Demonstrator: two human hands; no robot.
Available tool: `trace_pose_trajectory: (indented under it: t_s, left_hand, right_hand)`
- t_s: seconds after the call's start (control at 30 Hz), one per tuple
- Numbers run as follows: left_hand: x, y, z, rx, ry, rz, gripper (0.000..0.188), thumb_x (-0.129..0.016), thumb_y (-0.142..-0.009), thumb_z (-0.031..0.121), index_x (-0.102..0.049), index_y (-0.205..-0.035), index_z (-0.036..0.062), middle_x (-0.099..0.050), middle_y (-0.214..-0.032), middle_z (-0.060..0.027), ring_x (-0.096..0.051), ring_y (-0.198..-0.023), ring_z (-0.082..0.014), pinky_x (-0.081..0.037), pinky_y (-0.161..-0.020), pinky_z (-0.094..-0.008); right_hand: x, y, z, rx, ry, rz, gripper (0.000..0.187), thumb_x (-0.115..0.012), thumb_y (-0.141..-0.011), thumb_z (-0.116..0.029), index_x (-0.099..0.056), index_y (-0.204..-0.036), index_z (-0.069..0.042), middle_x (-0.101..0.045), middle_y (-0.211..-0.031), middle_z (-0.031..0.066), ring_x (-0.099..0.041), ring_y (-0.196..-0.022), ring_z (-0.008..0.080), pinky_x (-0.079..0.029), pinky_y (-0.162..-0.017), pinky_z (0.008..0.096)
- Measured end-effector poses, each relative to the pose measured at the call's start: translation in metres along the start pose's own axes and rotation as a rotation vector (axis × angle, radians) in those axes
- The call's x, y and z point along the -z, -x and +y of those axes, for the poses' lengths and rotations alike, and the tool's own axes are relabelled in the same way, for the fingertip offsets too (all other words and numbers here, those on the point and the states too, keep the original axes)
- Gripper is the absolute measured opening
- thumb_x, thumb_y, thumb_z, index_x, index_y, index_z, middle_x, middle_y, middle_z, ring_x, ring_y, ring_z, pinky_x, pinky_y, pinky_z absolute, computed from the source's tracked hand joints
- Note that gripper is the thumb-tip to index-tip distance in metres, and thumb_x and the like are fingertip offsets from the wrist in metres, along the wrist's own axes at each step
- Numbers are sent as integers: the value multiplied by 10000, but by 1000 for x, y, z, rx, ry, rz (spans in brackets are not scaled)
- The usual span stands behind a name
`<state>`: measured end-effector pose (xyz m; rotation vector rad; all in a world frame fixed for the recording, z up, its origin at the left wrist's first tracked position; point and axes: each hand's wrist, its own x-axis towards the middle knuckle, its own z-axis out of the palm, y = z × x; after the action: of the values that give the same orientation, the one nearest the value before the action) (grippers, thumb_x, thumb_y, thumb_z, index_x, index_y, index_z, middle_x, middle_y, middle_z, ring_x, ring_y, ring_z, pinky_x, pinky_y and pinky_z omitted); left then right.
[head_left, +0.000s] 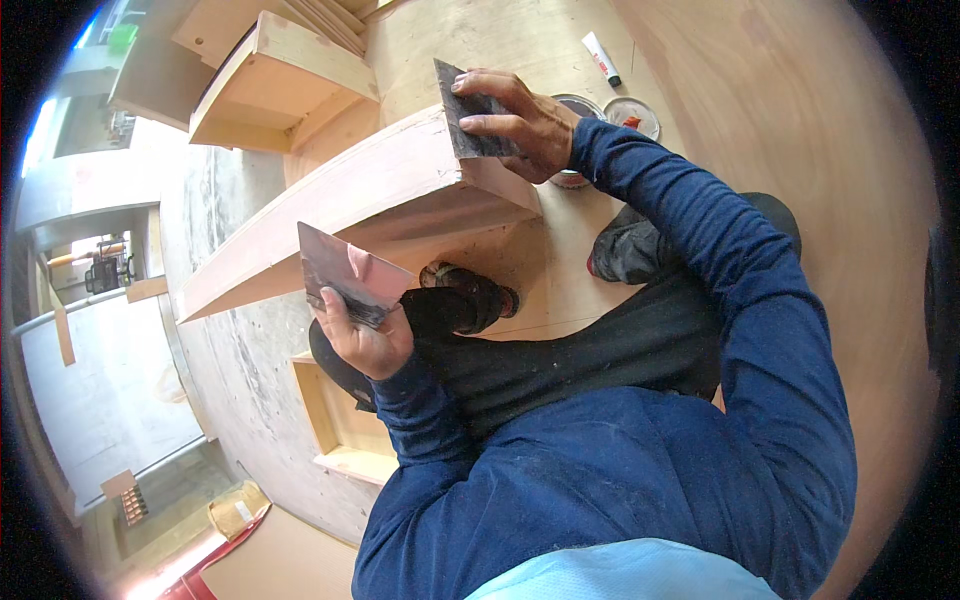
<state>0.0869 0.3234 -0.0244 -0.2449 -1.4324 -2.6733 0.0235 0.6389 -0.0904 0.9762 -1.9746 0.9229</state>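
Observation:
My left hand (372, 342) grips a flat scraper plate (335, 256) with a smear of pink filler on its face. The plate is held tilted, just in front of a long wooden panel piece (380, 180) whose upper face looks whitish pink. My right hand (540, 120) is closed on a second, dark scraper (478, 146), fingers spread over its blade. That blade stands at the near right end of the wooden piece, at its corner; whether its edge touches the wood I cannot tell. The right hand's thumb is mostly hidden.
Behind my right wrist stands a round tin (578, 104), partly covered, with its lid (645, 122) bearing an orange-red dab. A white tube (601, 58) lies beyond. An open wooden box (255, 95) sits far left, a wooden frame (345, 462) by my left elbow. My legs (560, 365) are folded below.

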Motion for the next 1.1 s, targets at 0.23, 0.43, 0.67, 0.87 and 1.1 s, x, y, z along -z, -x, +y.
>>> trace_pose_trajectory:
  t_s: [0.23,0.43,0.67,0.87,1.1]
  left_hand:
    - [-1,1,-2,91,-36,113,375,-476,-1014,156,-451,-1360,14,-563,-1268,-160,-590,-1130,-258,-505,-987,-424]
    - [-2,-2,-5,27,-1,-83,384,-463,-1020,148,-436,-1376,8,-548,-1299,-166,-578,-1160,-266,-490,-1011,-424]
    - [2,-2,-7,34,-3,-43,380,-460,-1022,145,-428,-1376,10,-547,-1300,-164,-572,-1178,-268,-486,-1029,-432]
    - [7,2,-12,19,28,24,394,-478,-1017,153,-423,-1382,15,-553,-1293,-165,-578,-1168,-276,-497,-1019,-443]
    - [18,-1,-10,75,1,32,405,-498,-1013,175,-431,-1375,6,-556,-1292,-163,-580,-1166,-275,-500,-1016,-435]
  right_hand:
    - [-16,8,4,63,57,84,783,-745,-661,53,-466,-1354,-181,-373,-1415,198,-417,-1319,437,-426,-1093,470]
    - [-3,20,-1,75,149,-42,860,-692,-659,135,-376,-1390,-190,-314,-1436,242,-385,-1336,484,-459,-1070,511]
    - [-3,13,-1,2,136,69,844,-707,-623,141,-383,-1333,-180,-311,-1430,234,-395,-1336,478,-472,-1061,506]
    - [-9,3,-2,-1,167,80,855,-700,-606,153,-400,-1335,-178,-312,-1428,230,-397,-1333,470,-464,-1072,482]
    - [-24,15,-1,44,174,81,821,-673,-638,166,-425,-1341,-177,-323,-1434,213,-404,-1331,458,-463,-1070,481]
